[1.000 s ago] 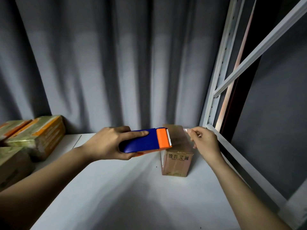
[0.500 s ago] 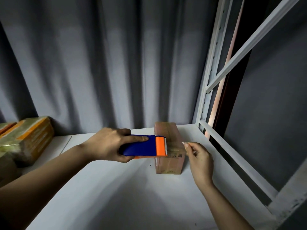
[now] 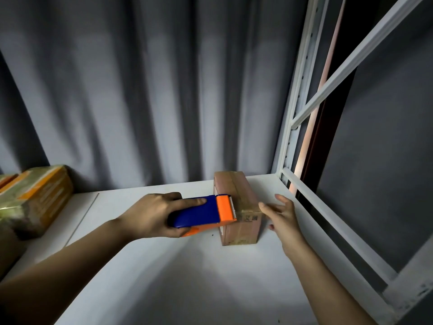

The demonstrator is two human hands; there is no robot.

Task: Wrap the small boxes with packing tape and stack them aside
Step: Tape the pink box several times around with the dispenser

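1. We see one small cardboard box (image 3: 239, 207) standing on the white worktop (image 3: 175, 266), a little right of the middle of the frame, close to the grey curtain (image 3: 140, 90) behind it.
2. We judge the box to be light and rather stiff: it keeps straight edges. Its faces look shiny where tape already lies on them, so they may be slippery under the fingers.
3. We think the best place to hold it is on the two long side faces, near the bottom, so that it does not slide or tip when the tape is pulled.
4. The left hand (image 3: 152, 214) is clenched around one blue and orange tape dispenser (image 3: 206, 213). The toothed orange end touches the near top edge of the box.
5. The right hand (image 3: 281, 214) is released, with the fingers spread, just beside the right face of the box. We cannot tell if the fingertips touch it. It holds nothing.
6. Counting: one box in work, one dispenser, two hands.
7. At the left edge of the frame there are wrapped boxes (image 3: 39, 198) with orange marks, well apart from the box in work. We can count at least two; more may be there, but they are cut by the frame and dark.
8. At the right side of the frame stands one white metal rack frame (image 3: 290, 127).
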